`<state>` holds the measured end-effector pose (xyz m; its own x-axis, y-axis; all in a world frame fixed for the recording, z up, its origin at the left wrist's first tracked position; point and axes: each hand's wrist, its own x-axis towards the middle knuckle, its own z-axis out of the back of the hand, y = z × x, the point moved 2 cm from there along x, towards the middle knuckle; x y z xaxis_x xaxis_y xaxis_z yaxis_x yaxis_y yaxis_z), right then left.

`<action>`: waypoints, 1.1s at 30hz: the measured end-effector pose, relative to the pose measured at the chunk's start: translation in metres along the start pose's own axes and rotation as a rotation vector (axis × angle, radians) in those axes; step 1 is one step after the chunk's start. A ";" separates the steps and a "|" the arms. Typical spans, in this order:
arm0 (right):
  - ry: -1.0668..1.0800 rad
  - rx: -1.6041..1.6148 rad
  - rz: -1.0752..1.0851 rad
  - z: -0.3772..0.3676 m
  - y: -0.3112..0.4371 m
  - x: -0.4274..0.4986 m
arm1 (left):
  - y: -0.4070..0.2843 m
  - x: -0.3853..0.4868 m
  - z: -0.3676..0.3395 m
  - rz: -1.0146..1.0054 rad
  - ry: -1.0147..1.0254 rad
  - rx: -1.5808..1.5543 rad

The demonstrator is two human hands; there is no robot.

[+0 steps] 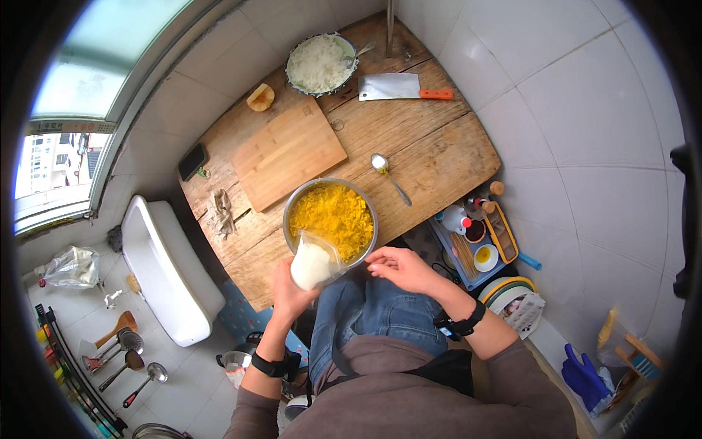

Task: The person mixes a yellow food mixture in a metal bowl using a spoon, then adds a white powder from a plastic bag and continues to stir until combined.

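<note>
My left hand [296, 291] grips a clear plastic bag of white powder or fine grains [311, 266], tilted over the near rim of a metal bowl [374, 211]. Mashed or crumbled yellow food [334, 217] fills much of that bowl, which stands at the table's near edge. Beside the bowl's near right rim is my right hand [397, 268], its fingers loosely curled; whether the fingertips touch the rim or the bag's edge cannot be told. A metal spoon [396, 184] with white and yellow residue lies right of the bowl.
On the wooden table [439, 142] are a cutting board [290, 153], a cleaver with an orange handle [406, 88], a bowl of shredded white food [321, 65], a phone [192, 162] and a crumpled cloth [222, 214]. A white sink [164, 269] stands left; a blue tray [466, 277] holds bottles, lower right.
</note>
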<state>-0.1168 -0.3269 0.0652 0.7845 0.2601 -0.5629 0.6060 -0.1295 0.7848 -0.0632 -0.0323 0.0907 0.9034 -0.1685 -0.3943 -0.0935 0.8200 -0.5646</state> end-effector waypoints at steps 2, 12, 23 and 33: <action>-0.042 -0.058 0.173 -0.016 0.022 0.006 | -0.001 0.003 -0.002 0.058 -0.007 -0.052; -0.080 -0.396 0.322 -0.045 0.065 0.029 | 0.005 0.013 -0.009 0.104 0.225 -0.292; -0.218 -0.333 0.294 -0.043 0.066 0.041 | 0.017 0.032 -0.019 0.037 0.264 -0.335; -0.091 -0.351 0.268 -0.065 0.066 0.070 | 0.022 0.019 0.015 0.188 0.225 -0.359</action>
<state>-0.0304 -0.2548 0.0950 0.9256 0.1740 -0.3361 0.3110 0.1562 0.9375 -0.0417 -0.0093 0.0811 0.7471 -0.1822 -0.6393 -0.4221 0.6129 -0.6680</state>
